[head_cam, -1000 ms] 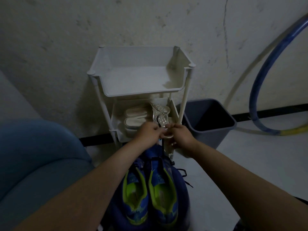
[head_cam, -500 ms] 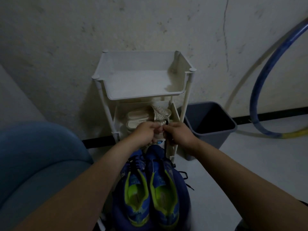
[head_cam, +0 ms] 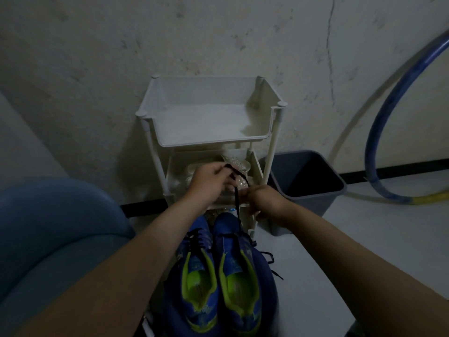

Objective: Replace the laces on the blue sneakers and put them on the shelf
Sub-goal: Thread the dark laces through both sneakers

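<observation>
- Black lace [head_cam: 236, 200] rises from the right one of the two blue sneakers [head_cam: 239, 276] up to both hands.
- With a narrow grip the left hand [head_cam: 210, 180] pinches the upper part of the lace, fingers curled on the cord.
- Lower down the right hand [head_cam: 266, 203] holds the same lace, its grip also closed on it.
- Both sneakers lie side by side below the hands, toes toward the white shelf [head_cam: 211, 142], close before its foot.
- On the lower tier of the shelf lie pale sandals [head_cam: 239, 164].
- Beside the shelf, on the right, stands a grey bin [head_cam: 313, 190]; a blue hoop [head_cam: 379, 113] leans on the wall.
</observation>
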Action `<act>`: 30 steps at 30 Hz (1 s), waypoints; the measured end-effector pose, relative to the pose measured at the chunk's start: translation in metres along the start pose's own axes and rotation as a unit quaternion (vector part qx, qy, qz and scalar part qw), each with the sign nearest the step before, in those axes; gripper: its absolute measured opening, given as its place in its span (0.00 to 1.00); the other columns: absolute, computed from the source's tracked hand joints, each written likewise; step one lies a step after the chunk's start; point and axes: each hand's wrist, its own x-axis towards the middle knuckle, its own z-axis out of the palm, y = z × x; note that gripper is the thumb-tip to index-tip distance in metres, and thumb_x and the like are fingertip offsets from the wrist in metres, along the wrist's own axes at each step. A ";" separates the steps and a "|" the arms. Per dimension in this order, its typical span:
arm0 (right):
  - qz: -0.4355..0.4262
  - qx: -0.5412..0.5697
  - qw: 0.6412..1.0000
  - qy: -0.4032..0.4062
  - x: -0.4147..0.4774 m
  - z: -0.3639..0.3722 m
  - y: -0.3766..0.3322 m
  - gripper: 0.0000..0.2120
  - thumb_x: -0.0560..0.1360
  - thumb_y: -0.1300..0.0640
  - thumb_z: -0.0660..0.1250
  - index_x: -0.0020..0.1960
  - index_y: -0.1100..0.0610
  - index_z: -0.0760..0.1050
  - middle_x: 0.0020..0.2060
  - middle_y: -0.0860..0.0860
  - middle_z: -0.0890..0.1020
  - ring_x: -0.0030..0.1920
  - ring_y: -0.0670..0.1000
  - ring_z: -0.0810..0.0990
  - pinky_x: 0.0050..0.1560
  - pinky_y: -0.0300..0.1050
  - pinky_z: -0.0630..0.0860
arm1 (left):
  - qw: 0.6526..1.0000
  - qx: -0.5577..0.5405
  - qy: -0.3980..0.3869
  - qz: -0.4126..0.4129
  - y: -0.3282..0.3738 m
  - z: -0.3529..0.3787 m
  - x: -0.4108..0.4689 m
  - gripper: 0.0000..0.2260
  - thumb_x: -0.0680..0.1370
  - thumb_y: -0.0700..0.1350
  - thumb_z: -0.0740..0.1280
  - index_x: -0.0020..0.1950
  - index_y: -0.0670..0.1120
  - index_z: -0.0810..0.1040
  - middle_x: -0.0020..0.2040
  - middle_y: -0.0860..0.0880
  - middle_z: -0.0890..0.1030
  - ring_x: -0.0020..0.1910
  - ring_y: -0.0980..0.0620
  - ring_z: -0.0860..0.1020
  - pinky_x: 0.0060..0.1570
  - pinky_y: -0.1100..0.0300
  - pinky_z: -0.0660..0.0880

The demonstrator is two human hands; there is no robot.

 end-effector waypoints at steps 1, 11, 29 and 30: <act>0.003 -0.023 1.000 -0.020 0.001 0.000 0.003 0.12 0.79 0.61 0.59 0.57 0.55 0.80 0.45 0.50 0.83 0.34 0.47 0.78 0.33 0.41 0.70 | 1.000 -0.022 0.016 0.012 0.002 -0.001 0.000 0.09 0.82 0.40 0.63 0.49 0.45 0.83 0.42 0.46 0.84 0.38 0.52 0.81 0.37 0.63 0.78; 0.011 -0.080 0.996 -0.036 0.006 0.006 0.003 0.14 0.82 0.55 0.58 0.53 0.61 0.80 0.39 0.54 0.82 0.33 0.49 0.78 0.30 0.38 0.71 | 0.997 0.069 -0.011 -0.017 0.001 -0.006 -0.007 0.08 0.80 0.37 0.64 0.49 0.48 0.81 0.45 0.48 0.82 0.32 0.55 0.79 0.29 0.68 0.73; 0.057 -0.156 0.964 -0.206 0.007 0.003 0.007 0.13 0.80 0.50 0.62 0.48 0.56 0.81 0.44 0.52 0.86 0.35 0.49 0.78 0.35 0.39 0.72 | 0.808 0.550 -0.205 -0.055 0.001 -0.042 -0.012 0.24 0.75 0.34 0.64 0.67 0.55 0.73 0.63 0.54 0.72 0.63 0.48 0.74 0.59 0.54 0.75; 0.092 -0.189 0.950 -0.231 0.008 0.002 0.009 0.12 0.79 0.49 0.64 0.48 0.56 0.82 0.46 0.52 0.86 0.36 0.49 0.79 0.36 0.40 0.72 | 0.831 0.498 -0.242 -0.062 -0.003 -0.039 -0.013 0.22 0.75 0.32 0.63 0.64 0.53 0.76 0.62 0.53 0.75 0.62 0.49 0.75 0.59 0.56 0.75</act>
